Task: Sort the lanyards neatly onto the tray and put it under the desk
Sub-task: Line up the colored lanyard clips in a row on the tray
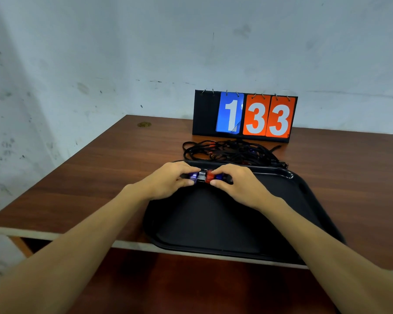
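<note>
Coloured clips [205, 176] pinched between hands [168, 180] [238, 186]

We see the black tray [213, 223] lying flat at the near edge of the desk [100, 177], its front rim overhanging. At its far rim, a row of lanyard clips [205, 176] in purple, silver, red and blue is pinched between our left hand [168, 180] and right hand [238, 184]. The black lanyards [232, 152] lie tangled just beyond the tray.

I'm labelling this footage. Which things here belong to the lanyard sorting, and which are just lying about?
Job: tray, lanyards tangled behind it, coloured clips pinched by left hand and right hand, desk.
Lying about: scoreboard, brass disc.
</note>
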Demonstrator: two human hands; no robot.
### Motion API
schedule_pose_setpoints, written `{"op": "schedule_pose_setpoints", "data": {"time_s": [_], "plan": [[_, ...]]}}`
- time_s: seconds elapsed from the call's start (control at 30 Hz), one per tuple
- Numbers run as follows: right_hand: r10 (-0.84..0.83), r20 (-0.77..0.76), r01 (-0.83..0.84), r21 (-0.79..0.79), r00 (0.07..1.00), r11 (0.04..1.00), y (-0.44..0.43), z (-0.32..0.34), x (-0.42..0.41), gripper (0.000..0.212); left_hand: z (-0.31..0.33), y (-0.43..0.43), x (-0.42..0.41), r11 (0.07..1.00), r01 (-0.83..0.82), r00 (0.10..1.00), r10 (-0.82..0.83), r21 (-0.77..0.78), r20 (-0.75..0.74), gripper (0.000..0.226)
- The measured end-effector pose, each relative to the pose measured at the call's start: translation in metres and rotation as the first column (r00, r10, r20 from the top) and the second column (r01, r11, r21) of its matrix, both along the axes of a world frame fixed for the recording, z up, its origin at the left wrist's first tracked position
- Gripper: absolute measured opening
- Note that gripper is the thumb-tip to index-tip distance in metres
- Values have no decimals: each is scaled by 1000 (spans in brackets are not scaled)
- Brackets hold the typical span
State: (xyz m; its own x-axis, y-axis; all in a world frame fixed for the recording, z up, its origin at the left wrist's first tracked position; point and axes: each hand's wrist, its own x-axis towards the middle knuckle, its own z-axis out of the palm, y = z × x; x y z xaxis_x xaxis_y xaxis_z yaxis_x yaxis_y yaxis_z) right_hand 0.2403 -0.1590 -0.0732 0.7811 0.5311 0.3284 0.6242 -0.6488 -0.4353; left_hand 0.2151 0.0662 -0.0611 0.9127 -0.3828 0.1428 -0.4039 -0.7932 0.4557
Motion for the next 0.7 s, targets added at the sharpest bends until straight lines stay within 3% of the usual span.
{"op": "schedule_pose_setpoints", "data": {"time_s": [0.2, 0.4, 0.7], "plan": [[-18, -7, 18, 19, 1000, 1000, 7, 1, 7, 30, -3, -2, 0, 997, 0, 1000, 2, -81, 28, 46], [-15, 31, 12, 110, 999, 994, 6, -10, 8, 39, -15, -4, 3, 988, -55, 991, 71, -143, 109, 44], [-4, -27, 8, 144, 1000, 989, 4, -8, 8, 35, -17, -4, 3, 993, -55, 989, 69, -107, 134, 41]]}}
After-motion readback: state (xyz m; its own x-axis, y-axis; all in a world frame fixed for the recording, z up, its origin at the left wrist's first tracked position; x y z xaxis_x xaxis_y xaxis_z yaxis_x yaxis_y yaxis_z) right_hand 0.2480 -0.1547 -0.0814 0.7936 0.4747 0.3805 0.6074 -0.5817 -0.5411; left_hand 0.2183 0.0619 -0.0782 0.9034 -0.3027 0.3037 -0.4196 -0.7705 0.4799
